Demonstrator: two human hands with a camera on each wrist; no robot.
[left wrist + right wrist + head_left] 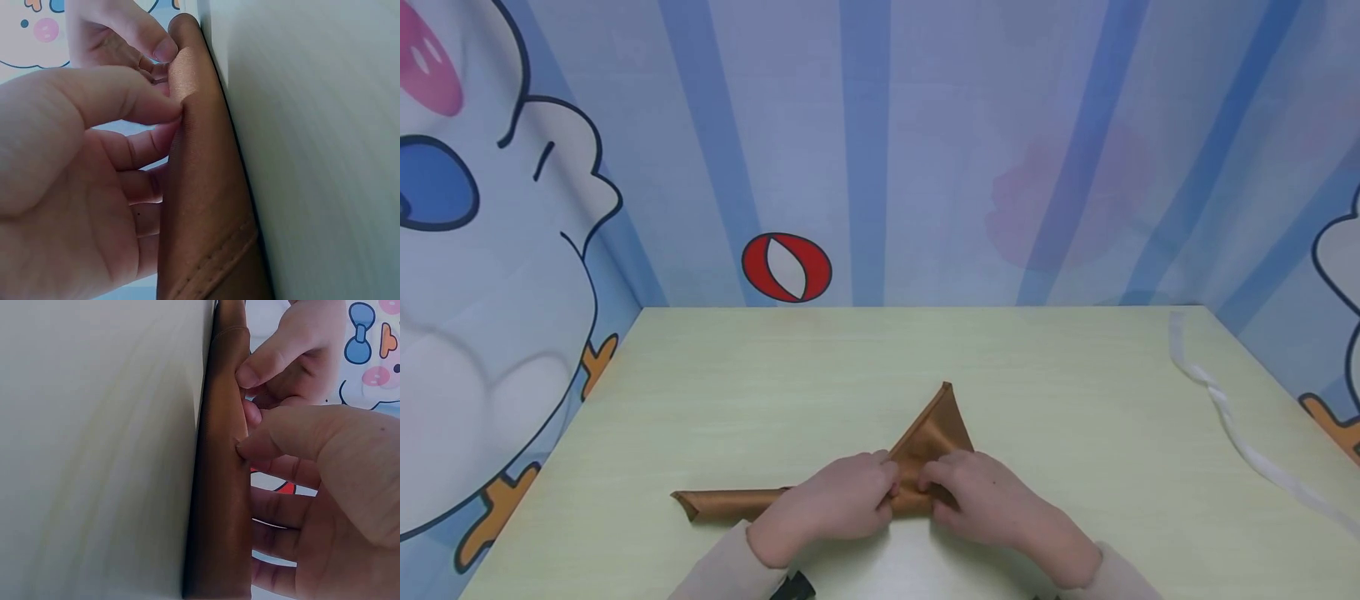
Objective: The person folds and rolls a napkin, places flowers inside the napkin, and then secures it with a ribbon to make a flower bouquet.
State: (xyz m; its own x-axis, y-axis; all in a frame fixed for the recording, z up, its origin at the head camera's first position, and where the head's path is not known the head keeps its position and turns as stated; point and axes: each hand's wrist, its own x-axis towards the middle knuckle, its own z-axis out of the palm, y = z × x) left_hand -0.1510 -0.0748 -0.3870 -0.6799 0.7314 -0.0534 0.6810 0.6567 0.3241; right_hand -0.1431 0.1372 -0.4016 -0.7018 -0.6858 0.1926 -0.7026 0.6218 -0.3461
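Note:
A shiny brown satin cloth (936, 437) lies on the table, its near edge rolled into a long tube that reaches out to the left, while a pointed corner spreads away at the back. My left hand (842, 496) pinches the roll near its middle between thumb and fingers. Just to the right, my right hand (981, 500) pinches the same roll, the two hands close together. A stitched hem crosses the rolled cloth (209, 181) in the left wrist view. From the right wrist, both thumbs press on the near side of the roll (219, 506), with fingers behind it.
The pale yellow-green table (760, 375) runs back to a blue striped backdrop (925, 150) with cartoon figures on its sides. A twisted white ribbon (1247, 450) trails along the table's right side. A small black object (793, 586) shows by the left sleeve.

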